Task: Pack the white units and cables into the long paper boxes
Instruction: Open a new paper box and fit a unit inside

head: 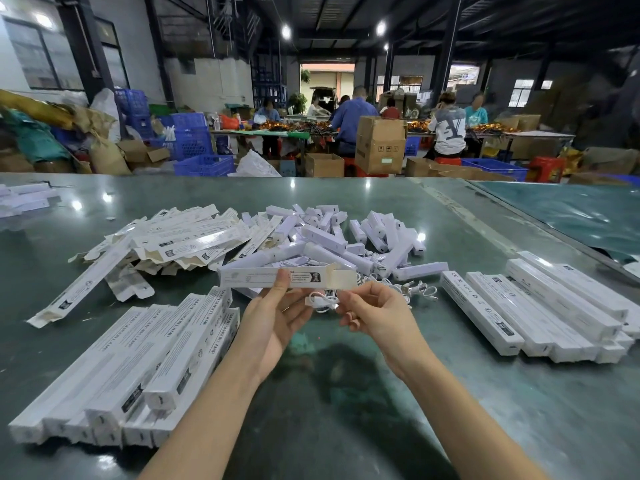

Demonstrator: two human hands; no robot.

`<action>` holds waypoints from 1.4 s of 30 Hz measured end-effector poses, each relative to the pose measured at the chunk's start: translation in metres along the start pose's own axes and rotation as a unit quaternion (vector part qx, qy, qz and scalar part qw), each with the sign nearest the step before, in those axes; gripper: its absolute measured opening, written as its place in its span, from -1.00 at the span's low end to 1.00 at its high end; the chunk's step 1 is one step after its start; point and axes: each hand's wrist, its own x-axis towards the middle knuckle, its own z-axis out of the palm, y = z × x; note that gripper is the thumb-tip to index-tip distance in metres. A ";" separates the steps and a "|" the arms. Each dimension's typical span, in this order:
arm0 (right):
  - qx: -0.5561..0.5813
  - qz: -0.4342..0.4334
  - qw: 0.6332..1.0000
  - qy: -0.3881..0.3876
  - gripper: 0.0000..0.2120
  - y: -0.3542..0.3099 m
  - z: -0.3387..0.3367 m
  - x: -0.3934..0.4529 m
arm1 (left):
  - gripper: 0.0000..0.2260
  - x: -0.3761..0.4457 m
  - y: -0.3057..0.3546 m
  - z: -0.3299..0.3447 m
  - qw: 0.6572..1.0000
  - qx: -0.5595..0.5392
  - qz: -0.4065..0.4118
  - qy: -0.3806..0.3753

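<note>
Above table (346,393), left hand (277,317) grips long box (277,277) w/ curled fingers; right hand (372,315) pinches cable (322,301).

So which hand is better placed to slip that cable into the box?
The right hand: it already pinches the coiled cable beside the open end of the box that the left hand holds.

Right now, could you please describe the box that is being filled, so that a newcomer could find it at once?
Start at the green table and find the heap of white units in its middle. Just in front of that heap, the left hand holds one long paper box level in the air. Unlike the stacked boxes, it is off the table with its right end flap open, beside the cable in the right hand.
</note>
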 end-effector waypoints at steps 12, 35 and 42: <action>-0.003 -0.080 0.988 0.132 -0.85 0.003 -0.003 0.003 | -0.45 -0.007 0.001 0.011 1.000 -0.016 0.016 -0.016; -0.498 -0.054 0.863 -0.058 -0.94 0.002 -0.010 -0.001 | -0.67 -0.002 0.021 -0.009 0.996 -0.093 0.002 0.008; -0.223 0.051 0.973 -0.015 -0.91 -0.017 -0.034 0.005 | -0.64 0.000 0.013 -0.011 0.995 0.027 0.052 0.075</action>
